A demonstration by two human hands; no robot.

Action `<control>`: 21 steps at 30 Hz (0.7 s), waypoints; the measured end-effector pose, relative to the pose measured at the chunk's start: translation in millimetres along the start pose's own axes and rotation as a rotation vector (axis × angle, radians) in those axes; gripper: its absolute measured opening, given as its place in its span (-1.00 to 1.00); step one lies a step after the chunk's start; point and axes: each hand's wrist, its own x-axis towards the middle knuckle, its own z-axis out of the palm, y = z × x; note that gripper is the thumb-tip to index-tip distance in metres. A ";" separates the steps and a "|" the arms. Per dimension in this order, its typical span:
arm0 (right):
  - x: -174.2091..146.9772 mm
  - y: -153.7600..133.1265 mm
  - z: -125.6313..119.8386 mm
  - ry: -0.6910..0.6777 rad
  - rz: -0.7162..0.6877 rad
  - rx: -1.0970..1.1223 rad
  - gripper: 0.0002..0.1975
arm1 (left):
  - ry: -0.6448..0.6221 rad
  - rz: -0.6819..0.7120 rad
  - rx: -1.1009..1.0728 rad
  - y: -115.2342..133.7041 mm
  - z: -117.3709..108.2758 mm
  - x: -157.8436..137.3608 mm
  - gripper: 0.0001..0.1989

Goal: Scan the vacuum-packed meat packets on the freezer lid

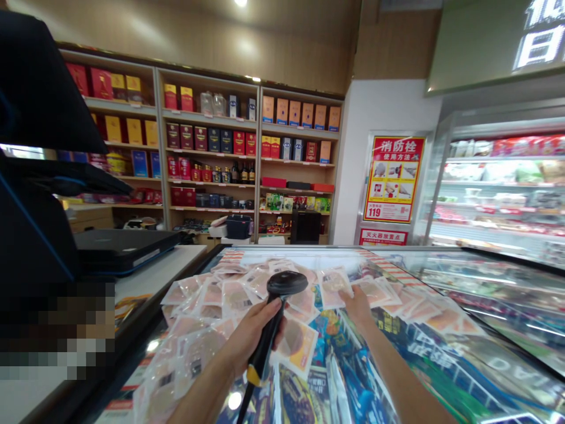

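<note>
My left hand [252,331] is wrapped round the handle of a black barcode scanner [286,284] with a yellow band near its cord end. The scanner's head points forward over a pile of flat clear packets [238,296], some with barcode labels. With its fingertips, my right hand [358,307] grips the right edge of one flat packet [332,286], whose barcode label faces up. An orange-and-white packet [295,343] lies just right of the scanner handle. To the right of my right hand, more packets [435,309] lie overlapping in a row.
The packets lie on a glass-topped freezer [441,365] with bagged goods under the glass. A black checkout machine [35,176] and a flat black device [123,244] stand at left. Shelves [212,159] of boxes and bottles line the back; a lit cooler [503,182] is at right.
</note>
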 end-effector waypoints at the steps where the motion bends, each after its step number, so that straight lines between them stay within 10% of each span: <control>1: 1.0 0.2 -3.9 0.021 0.015 -0.074 -0.68 | -0.002 0.000 0.004 -0.3 -1.7 0.9 -0.69; 10: 7.4 1.9 -38.9 0.163 0.136 -0.591 -0.67 | 0.007 -0.023 0.023 -1.7 -5.2 5.0 -0.69; 21: 5.6 13.7 -42.2 0.293 0.137 -0.653 -0.68 | 0.030 -0.013 0.055 -1.1 -8.3 5.7 -0.72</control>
